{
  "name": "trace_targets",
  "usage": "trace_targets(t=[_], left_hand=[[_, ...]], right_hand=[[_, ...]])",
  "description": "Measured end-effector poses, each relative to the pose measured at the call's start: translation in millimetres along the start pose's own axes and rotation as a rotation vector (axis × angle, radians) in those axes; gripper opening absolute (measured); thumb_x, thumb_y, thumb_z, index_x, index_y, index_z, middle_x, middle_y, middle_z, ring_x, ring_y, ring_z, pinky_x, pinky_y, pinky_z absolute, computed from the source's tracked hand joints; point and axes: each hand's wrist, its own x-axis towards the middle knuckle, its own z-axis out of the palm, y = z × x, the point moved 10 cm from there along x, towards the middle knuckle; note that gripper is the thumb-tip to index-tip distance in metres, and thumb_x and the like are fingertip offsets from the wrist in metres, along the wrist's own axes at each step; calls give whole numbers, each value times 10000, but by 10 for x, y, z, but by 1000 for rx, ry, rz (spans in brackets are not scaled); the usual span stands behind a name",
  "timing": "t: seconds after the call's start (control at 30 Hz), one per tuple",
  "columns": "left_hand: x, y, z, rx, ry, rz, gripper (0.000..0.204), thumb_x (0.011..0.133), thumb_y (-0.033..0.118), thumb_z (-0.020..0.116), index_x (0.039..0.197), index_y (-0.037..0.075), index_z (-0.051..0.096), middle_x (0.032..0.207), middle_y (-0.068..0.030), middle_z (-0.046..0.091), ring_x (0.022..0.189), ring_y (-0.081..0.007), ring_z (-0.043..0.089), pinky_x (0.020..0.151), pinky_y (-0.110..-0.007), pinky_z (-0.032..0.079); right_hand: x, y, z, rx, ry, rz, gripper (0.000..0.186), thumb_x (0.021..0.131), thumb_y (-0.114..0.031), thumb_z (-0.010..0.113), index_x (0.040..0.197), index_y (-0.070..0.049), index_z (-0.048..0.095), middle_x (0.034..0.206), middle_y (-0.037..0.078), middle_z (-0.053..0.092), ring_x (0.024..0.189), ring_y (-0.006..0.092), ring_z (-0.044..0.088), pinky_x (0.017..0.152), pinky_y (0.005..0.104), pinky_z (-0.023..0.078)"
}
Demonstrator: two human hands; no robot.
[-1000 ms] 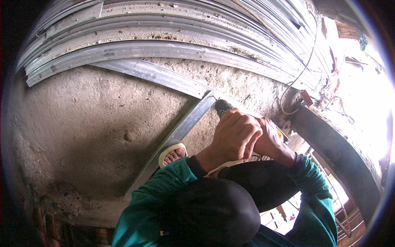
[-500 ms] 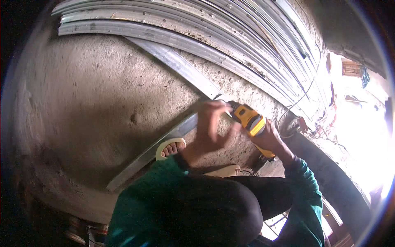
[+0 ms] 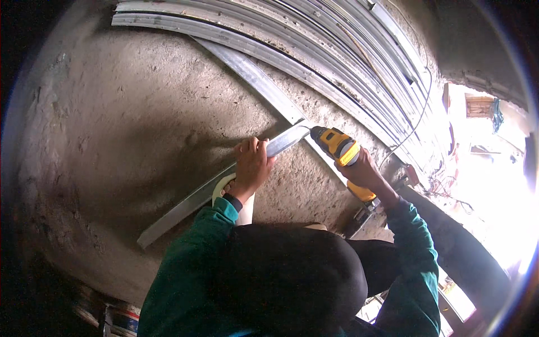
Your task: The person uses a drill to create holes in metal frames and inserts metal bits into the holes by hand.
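Note:
My right hand grips a yellow and black cordless drill by its handle. The drill points left, with its thin bit at the far end of a grey metal profile. My left hand is wrapped around that profile partway along. The profile slants from the lower left up to the drill, and its far end rests on a second metal profile that crosses beneath it. My foot in a pale sandal is beside the held profile, partly hidden by my left arm.
A stack of long metal profiles lies across the top of the view. A thin cable loops over its right end. Rough concrete floor spreads to the left. Tangled wires lie on the right near a bright opening.
My left hand has moved from beside the drill's tip, down and left, onto the metal profile. The profile's far end and the drill bit are now uncovered. The right hand still holds the drill.

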Motion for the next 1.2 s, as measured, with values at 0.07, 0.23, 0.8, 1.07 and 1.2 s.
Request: trace_targets(t=[0.07, 0.23, 0.8, 1.07, 1.2], left_hand=[[-20, -20, 6, 11, -11, -3, 511, 714, 294, 704, 1113, 48, 499, 962, -141, 475, 935, -341, 479, 801, -497, 356], [-19, 15, -20, 18, -7, 11, 508, 715, 286, 698, 1113, 41, 498, 978, -145, 476, 952, -341, 477, 817, -493, 348], [-30, -17, 27, -20, -14, -1, 503, 729, 261, 684, 1135, 36, 490, 999, -154, 476, 930, -339, 487, 766, -479, 351], [-40, -36, 29, -53, 5, -6, 494, 716, 237, 703, 1115, 33, 495, 980, -151, 476, 926, -341, 484, 777, -476, 354], [-26, -20, 21, -49, 4, 1, 479, 713, 233, 706, 1097, 34, 500, 975, -146, 474, 930, -338, 484, 784, -472, 354]], right_hand=[[7, -88, -63, 0, 53, -11, 506, 692, -302, 732, 1044, 15, 553, 906, 226, 604, 860, 370, 613, 741, 449, 504], [103, -123, -136, 114, -23, 54, 419, 700, -292, 697, 946, 29, 588, 853, 219, 639, 819, 335, 648, 721, 405, 525], [164, 96, 47, 123, -62, 149, 522, 682, -343, 705, 994, 50, 559, 926, 225, 625, 900, 346, 628, 779, 407, 515], [200, -133, -99, 247, -76, 47, 420, 696, -272, 695, 995, 0, 580, 856, 178, 648, 822, 290, 652, 727, 381, 525], [224, -33, -99, 361, -65, 70, 405, 687, -237, 706, 994, -4, 583, 790, 124, 647, 753, 224, 652, 679, 351, 524]])
